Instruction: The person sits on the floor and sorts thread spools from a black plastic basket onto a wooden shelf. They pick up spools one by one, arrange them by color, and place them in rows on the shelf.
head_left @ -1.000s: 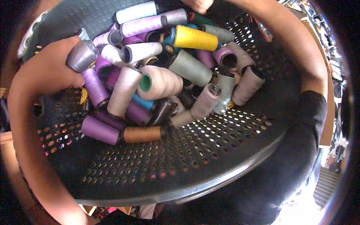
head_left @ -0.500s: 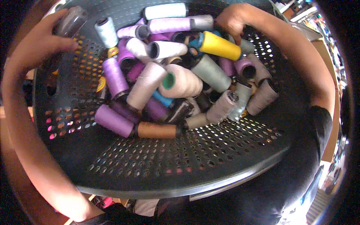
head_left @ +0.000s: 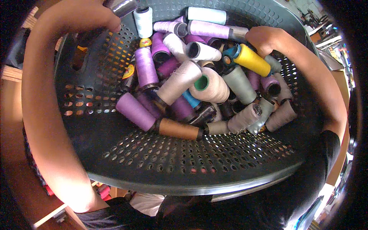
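Note:
A black perforated plastic basket in front of me holds a pile of thread cones. At its far left, my left hand is closed around a dark, shiny cone-like spool, partly cut off by the picture's edge. My right hand reaches over the far right of the pile, its fingers curled down and mostly hidden. Beside it lie a pale lilac cone, a greyish cone and a yellow cone. Nearer lie a cream cone with a green core, a brown cone and a purple cone.
The basket's thick near rim crosses in front of my body. Wooden shelf-like boards show at the lower left, with red spools beside them. Cluttered goods and a brown cardboard-like panel stand beyond the right side.
The basket and its cones have shifted right in the picture. My left hand, still holding the dark spool, appears higher and further right. My right hand stays by the far-right cones.

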`<state>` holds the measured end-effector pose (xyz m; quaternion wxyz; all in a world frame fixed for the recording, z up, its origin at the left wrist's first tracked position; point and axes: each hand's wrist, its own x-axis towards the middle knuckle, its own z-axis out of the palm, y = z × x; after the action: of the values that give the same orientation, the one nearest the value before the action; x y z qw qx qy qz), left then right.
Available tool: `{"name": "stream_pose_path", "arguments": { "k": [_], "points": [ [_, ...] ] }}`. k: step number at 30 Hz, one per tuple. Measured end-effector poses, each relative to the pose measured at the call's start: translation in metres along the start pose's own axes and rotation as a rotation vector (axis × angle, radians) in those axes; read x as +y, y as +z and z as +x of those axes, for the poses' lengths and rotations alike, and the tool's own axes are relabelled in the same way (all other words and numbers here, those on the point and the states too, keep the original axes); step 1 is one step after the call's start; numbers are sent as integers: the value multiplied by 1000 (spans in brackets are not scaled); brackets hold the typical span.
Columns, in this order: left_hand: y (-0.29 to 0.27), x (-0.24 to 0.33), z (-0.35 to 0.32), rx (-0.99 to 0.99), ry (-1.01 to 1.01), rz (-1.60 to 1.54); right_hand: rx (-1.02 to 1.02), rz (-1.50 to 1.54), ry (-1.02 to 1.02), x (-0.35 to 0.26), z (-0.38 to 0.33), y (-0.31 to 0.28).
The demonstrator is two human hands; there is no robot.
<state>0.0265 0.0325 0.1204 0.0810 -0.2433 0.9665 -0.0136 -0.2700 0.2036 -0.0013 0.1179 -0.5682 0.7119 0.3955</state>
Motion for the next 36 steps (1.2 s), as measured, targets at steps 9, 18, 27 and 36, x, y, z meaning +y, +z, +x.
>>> {"name": "stream_pose_path", "arguments": {
  "k": [9,18,27,36],
  "points": [
    [12,4,3,-49,15,100,1058,343,-474,-106,-6,-19],
    [0,34,18,-471,246,-365,868,543,-680,-113,-32,-28],
    [5,54,5,-315,145,-133,522,476,-564,-111,-31,-3],
    [17,99,18,-329,-2,-9,394,608,-550,-81,-21,-11]
  ]
}}
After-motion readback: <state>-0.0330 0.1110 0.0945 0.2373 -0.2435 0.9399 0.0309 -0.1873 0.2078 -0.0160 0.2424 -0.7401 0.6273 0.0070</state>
